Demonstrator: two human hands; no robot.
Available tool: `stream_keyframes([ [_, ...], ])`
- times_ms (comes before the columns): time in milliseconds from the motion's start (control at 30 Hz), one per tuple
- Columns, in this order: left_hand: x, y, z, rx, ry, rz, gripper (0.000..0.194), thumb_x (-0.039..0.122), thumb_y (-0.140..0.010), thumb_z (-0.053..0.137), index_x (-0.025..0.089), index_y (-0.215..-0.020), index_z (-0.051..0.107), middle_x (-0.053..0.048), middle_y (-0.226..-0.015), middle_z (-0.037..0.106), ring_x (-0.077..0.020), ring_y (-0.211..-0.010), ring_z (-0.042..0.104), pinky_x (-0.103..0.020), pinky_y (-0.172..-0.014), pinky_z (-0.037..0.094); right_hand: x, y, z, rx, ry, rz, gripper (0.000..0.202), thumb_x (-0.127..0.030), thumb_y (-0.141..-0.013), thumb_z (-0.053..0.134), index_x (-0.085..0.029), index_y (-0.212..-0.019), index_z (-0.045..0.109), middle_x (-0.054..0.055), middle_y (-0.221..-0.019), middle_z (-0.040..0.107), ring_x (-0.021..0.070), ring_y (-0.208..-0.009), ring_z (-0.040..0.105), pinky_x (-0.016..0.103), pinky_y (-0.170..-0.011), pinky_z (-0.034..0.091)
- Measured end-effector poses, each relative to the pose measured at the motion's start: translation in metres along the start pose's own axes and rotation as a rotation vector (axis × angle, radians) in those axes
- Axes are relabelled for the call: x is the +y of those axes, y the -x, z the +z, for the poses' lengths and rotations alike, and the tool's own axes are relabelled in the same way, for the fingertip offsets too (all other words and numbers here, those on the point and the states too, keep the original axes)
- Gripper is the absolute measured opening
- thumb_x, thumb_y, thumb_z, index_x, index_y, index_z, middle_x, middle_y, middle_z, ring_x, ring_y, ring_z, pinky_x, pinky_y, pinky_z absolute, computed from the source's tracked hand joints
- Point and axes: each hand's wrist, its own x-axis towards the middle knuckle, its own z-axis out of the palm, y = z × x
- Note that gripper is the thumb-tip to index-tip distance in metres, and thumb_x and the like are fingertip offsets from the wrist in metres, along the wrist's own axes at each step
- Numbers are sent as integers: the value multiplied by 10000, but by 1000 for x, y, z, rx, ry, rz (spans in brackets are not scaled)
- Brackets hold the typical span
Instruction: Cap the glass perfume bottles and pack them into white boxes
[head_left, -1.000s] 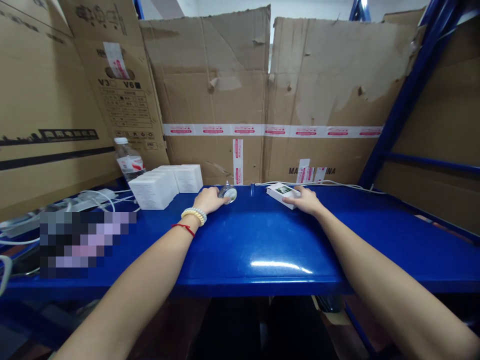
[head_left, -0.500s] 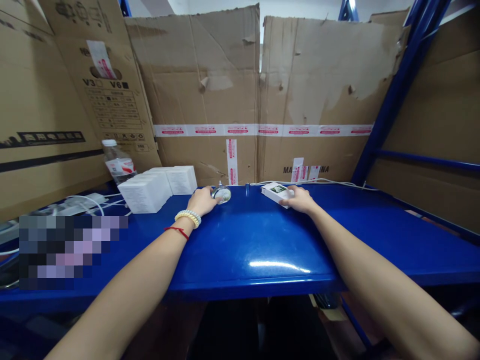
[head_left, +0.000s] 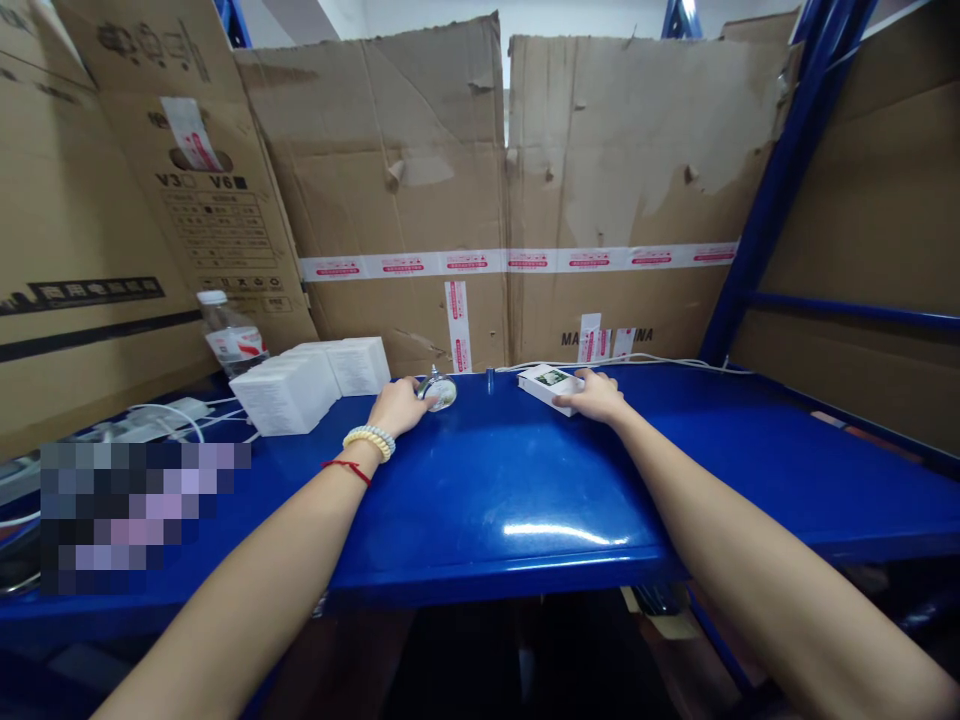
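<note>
My left hand [head_left: 399, 407] grips a small round glass bottle [head_left: 439, 392] with a pointed top, held upright at the back of the blue table [head_left: 480, 500]. My right hand [head_left: 596, 395] has its fingers around the right end of a white box [head_left: 541, 390] with a dark green picture on top. Between the two stands a small metallic cylinder [head_left: 490, 379], touched by neither hand. Several white boxes [head_left: 281, 395] are lined up to the left of my left hand.
A plastic bottle [head_left: 236, 343] stands behind the white boxes. White cables and a power strip [head_left: 161, 420] lie at the left, beside a pixelated patch. Tall cardboard [head_left: 405, 200] walls in the back, and a blue post [head_left: 765, 190] rises at the right.
The view has shifted slightly, so the scene sits a little further left. Both hands keep their holds, with no clear movement of the bottle or box on the table.
</note>
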Motion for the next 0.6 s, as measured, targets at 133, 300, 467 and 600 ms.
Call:
stream_keyframes([
  [133,4,-1,1,5,-8,17,385,459,-751,580,151,-969,657,-133,-880,716,-300,-896,657,-345,-781,476,-1,1,-1,-6,11,4,773,-559,-614,655,-204,-1281,495,164,-1273,500,360,-1190,429,454,-928,373],
  [300,13,-17,7,-9,-160,91,381,461,-780,534,150,-944,679,-173,-935,702,-319,-944,645,-366,-812,479,-2,1,-2,-12,10,-12,742,-537,-619,654,-193,-1259,502,166,-1257,517,357,-1172,443,450,-911,388],
  [467,26,-44,14,-29,-276,40,453,484,-745,577,127,-1007,673,-214,-1030,673,-335,-1000,628,-375,-839,483,-2,-1,-2,-13,9,-36,723,-536,-602,667,-202,-1225,517,151,-1194,550,363,-1160,451,450,-892,402],
  [600,33,-59,21,-32,-266,10,455,449,-757,578,109,-1048,659,-241,-1081,652,-359,-1033,613,-400,-863,473,-3,-1,-2,-22,8,-32,735,-518,-601,668,-201,-1243,502,156,-1215,535,358,-1156,458,440,-885,407],
])
